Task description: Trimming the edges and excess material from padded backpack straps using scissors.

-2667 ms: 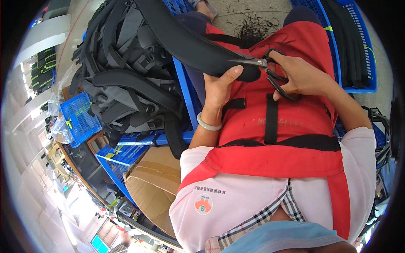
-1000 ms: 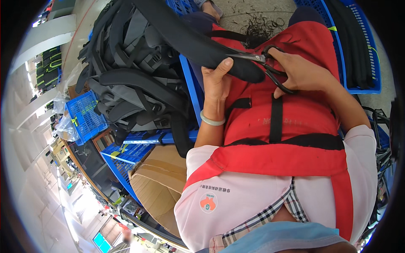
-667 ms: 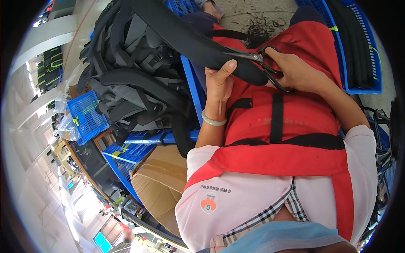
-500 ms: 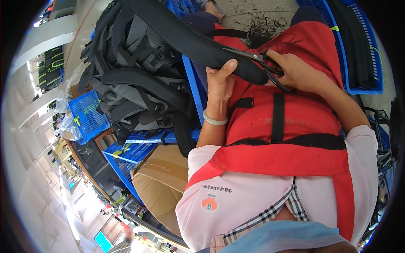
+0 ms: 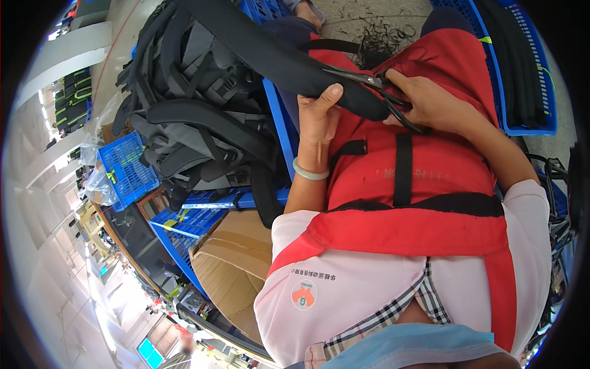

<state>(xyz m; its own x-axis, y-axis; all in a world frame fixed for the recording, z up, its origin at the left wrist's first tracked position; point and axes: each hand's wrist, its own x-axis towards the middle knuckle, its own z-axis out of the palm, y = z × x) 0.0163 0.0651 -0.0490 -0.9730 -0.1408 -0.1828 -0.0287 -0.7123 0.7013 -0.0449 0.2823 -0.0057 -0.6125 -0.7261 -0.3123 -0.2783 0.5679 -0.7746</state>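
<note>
My left hand (image 5: 318,111) grips a long black padded strap (image 5: 270,61) near its rounded end, thumb on top and fingers underneath. The strap runs up and left, over a pile of grey and black straps. My right hand (image 5: 427,101) is closed round the black handles of a pair of scissors (image 5: 362,78). Their metal blades point left and lie along the upper face of the strap, just beyond my left thumb. Whether the blade tips touch the strap I cannot tell. The red apron (image 5: 362,166) on my lap lies under both hands.
At my left, a heap of padded straps (image 5: 203,123) fills a blue crate (image 5: 279,123). A cardboard box (image 5: 233,264) stands nearer, and a smaller blue basket (image 5: 128,169) farther left. Black strips lie in another blue crate (image 5: 534,132) at right. Dark thread scraps (image 5: 381,43) litter the floor.
My left hand has shifted very slightly left along with the strap. The scissors and my right hand have barely moved, and both grips stay the same.
</note>
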